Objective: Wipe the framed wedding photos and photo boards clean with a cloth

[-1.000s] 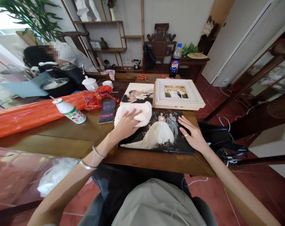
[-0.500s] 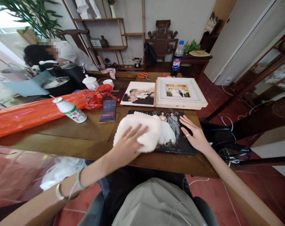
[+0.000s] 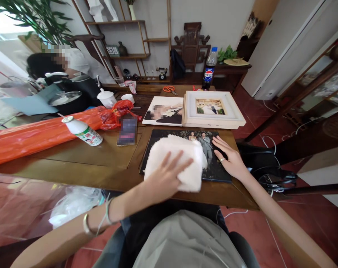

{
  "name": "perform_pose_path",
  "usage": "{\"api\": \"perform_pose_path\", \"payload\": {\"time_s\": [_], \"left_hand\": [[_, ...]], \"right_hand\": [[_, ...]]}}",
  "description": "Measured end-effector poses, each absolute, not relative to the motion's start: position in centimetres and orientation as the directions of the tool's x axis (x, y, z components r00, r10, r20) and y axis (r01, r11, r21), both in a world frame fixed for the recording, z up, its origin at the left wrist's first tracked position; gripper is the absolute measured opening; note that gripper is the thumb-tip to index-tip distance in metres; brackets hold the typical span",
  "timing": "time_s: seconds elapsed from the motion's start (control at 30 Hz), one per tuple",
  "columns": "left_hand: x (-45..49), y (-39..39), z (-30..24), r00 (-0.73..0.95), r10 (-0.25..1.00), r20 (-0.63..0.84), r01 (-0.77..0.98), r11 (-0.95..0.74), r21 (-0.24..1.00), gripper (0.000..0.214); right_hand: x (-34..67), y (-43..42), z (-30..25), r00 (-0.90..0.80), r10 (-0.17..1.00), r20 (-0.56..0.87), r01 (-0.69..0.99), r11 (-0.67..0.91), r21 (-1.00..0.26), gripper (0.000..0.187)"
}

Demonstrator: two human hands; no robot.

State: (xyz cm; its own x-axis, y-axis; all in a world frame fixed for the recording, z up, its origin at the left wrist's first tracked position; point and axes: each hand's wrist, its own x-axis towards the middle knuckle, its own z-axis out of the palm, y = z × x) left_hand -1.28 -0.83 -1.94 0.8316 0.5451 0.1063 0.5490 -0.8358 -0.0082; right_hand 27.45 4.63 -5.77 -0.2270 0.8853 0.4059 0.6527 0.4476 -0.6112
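Note:
My left hand [image 3: 169,172] lies with its fingers spread on a fluffy white cloth [image 3: 157,150], pressing it against a dark photo panel [image 3: 220,170]. The panel shows a couple in wedding clothes, and the cloth covers much of its left and middle. My right hand [image 3: 231,158], a ring on one finger, rests with fingers extended at the panel's right edge. My left thumb is hidden from view.
Beyond the panel lie a wedding photo print [image 3: 164,111] and a white picture frame [image 3: 233,111]. Orange scissors [image 3: 169,89], a cola bottle [image 3: 208,72], a phone [image 3: 126,130], a white bottle [image 3: 82,130] and an orange plastic wrap [image 3: 40,128] are on the table. A person sits at far left.
My left hand has moved the cloth right and toward me across the panel, uncovering its left edge and covering the bride's dress. My right hand has stayed at the right edge.

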Motion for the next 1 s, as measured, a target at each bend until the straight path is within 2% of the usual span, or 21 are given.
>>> {"api": "perform_pose_path", "payload": {"time_s": [0.07,0.13,0.23,0.33,0.53,0.67,0.87,0.93,1.0], "left_hand": [[-0.6,-3.2,-2.1,0.866,0.475,0.156,0.479,-0.878,0.015,0.014],[-0.4,-3.8,-1.9,0.872,0.459,0.171,0.459,-0.888,0.042,0.012],[-0.9,-1.0,-1.2,0.830,0.544,0.119,0.541,-0.839,0.060,0.013],[-2.3,4.1,-0.7,0.751,0.656,0.078,0.656,-0.754,0.025,0.024],[-4.0,9.8,-0.8,0.710,0.697,0.097,0.701,-0.713,-0.008,0.029],[-2.5,6.2,-0.8,0.756,0.653,0.045,0.653,-0.757,0.004,0.025],[0.2,-1.5,-0.8,0.889,0.450,0.081,0.443,-0.892,0.090,0.014],[0.3,-1.5,-0.7,0.889,0.450,0.090,0.440,-0.891,0.110,0.015],[-0.5,0.2,-0.7,0.856,0.511,0.080,0.500,-0.858,0.119,0.020]], "right_hand": [[27.4,4.7,-5.7,-0.230,0.885,0.405,0.650,0.450,-0.612,0.039],[27.4,4.7,-5.7,-0.236,0.884,0.404,0.649,0.453,-0.611,0.040],[27.5,4.8,-5.9,-0.234,0.883,0.406,0.650,0.453,-0.610,0.040],[27.6,4.7,-6.0,-0.230,0.883,0.408,0.650,0.452,-0.611,0.040],[27.5,4.7,-5.9,-0.229,0.883,0.409,0.644,0.453,-0.617,0.039],[27.5,4.7,-5.9,-0.237,0.879,0.413,0.657,0.458,-0.599,0.040],[27.7,4.7,-6.0,-0.263,0.868,0.422,0.668,0.479,-0.570,0.041],[27.7,4.7,-6.0,-0.268,0.866,0.422,0.667,0.482,-0.568,0.041],[27.7,4.7,-6.0,-0.263,0.869,0.419,0.668,0.478,-0.571,0.041]]}}
